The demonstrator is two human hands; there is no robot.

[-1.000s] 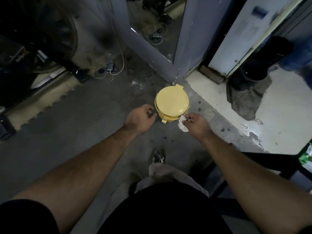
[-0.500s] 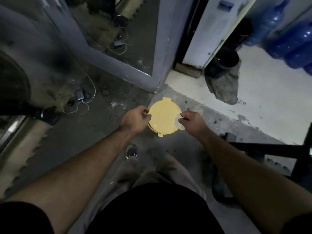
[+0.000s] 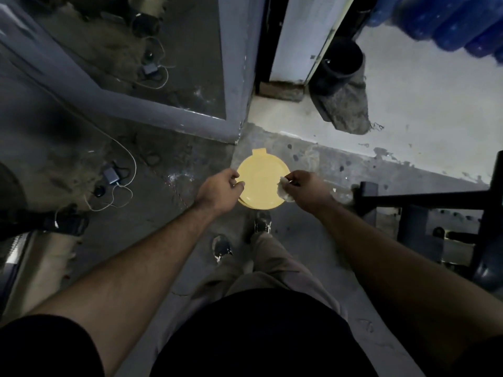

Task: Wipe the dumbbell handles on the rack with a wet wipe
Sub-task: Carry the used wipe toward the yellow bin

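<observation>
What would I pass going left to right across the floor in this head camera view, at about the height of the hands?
Small charger with white cable → left hand → yellow round lid → crumpled wet wipe → right hand → dark metal rack frame.

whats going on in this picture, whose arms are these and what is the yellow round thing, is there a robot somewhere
There is no robot. A person wears a camera on the head, looking down, so you see their own two arms, legs and shoes. The yellow round thing is a lidded plastic container on the concrete floor, seen from above. The left hand grips its left rim. The right hand pinches a crumpled white wipe at the right rim. Around it: a charger and white cable on the left, a black metal rack on the right, a dark bucket on a rag and blue water bottles behind.
</observation>
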